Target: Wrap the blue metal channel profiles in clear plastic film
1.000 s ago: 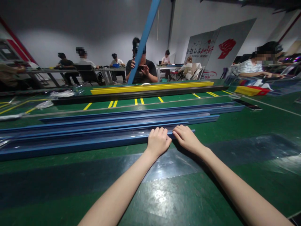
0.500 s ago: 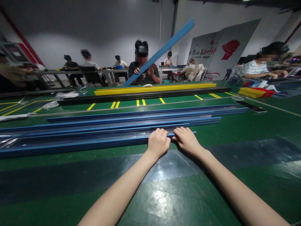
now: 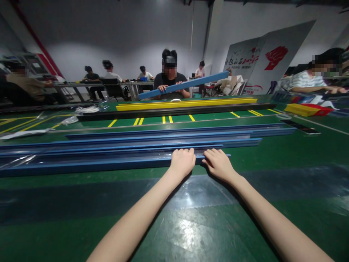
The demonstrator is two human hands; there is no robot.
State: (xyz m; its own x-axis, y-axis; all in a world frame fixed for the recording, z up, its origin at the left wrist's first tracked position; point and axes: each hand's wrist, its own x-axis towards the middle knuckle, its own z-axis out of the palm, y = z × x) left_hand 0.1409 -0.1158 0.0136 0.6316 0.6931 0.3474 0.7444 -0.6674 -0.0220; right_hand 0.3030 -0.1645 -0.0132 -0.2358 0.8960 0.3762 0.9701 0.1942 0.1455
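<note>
Bending over the near blue strip (image 3: 95, 167), the fingers of the left hand (image 3: 181, 163) and of the right hand (image 3: 220, 163) appear to be grasping its near wall; their tips are hidden, so how firm the hold is I cannot tell. This strip lies on the tabletop (image 3: 259, 156), directly below the fingers. Its long axis runs from side to side, across the direction of both forearms. Most of its length goes to the left of the fingers and leaves the view; only a short piece comes out to the right. The right hand is therefore nearer to the right end, and a small gap separates the two hands.

Just beyond the fingers lie two more strips, the middle blue strip (image 3: 240, 143) and the far blue strip (image 3: 272, 132), roughly parallel with the first, which makes three. On this side of the fingers, one clear film (image 3: 68, 200) lies flat, partly below the wrists.

Farther beyond the fingers there are one black strip (image 3: 163, 112) and one yellow strip (image 3: 163, 106). Across from the fingers, one co-worker (image 3: 170, 78) holds one raised blue strip (image 3: 201, 79), tilted. Far to the right are one yellow tray (image 3: 298, 110) and one red tray (image 3: 323, 110).
</note>
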